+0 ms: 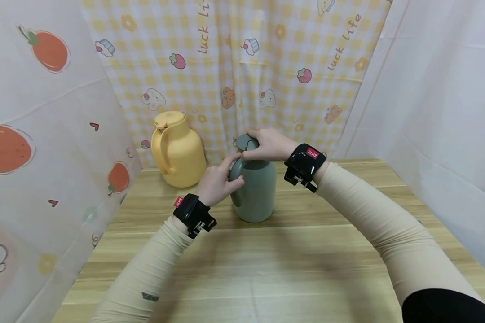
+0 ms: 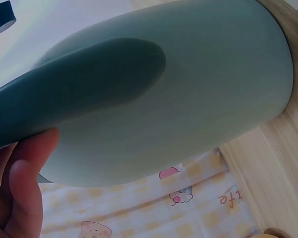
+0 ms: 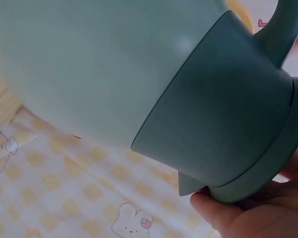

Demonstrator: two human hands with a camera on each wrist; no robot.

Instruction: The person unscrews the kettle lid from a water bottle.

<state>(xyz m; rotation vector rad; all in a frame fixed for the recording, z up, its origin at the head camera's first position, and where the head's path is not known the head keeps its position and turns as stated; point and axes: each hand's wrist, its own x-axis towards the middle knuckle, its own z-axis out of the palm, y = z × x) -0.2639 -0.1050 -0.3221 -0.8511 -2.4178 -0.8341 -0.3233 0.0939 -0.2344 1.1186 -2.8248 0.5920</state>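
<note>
A grey-green thermos jug (image 1: 255, 195) stands upright on the wooden table. My left hand (image 1: 218, 183) holds its curved handle (image 2: 84, 82) on the left side, the fingers over the top and the thumb low beside it. From the right, my right hand (image 1: 271, 144) grips the lid (image 3: 258, 181) at the top of the jug, with its fingers along the lid's edge. Much of the lid is hidden by that hand in the head view. Below the lid, the darker collar (image 3: 213, 111) shows in the right wrist view.
A yellow thermos jug (image 1: 187, 157) stands at the back left, its handle toward the front. A yellow checked curtain (image 1: 210, 80) hangs close behind both jugs. White printed cloth (image 1: 64, 107) walls the left side, and plain white cloth (image 1: 440, 98) the right.
</note>
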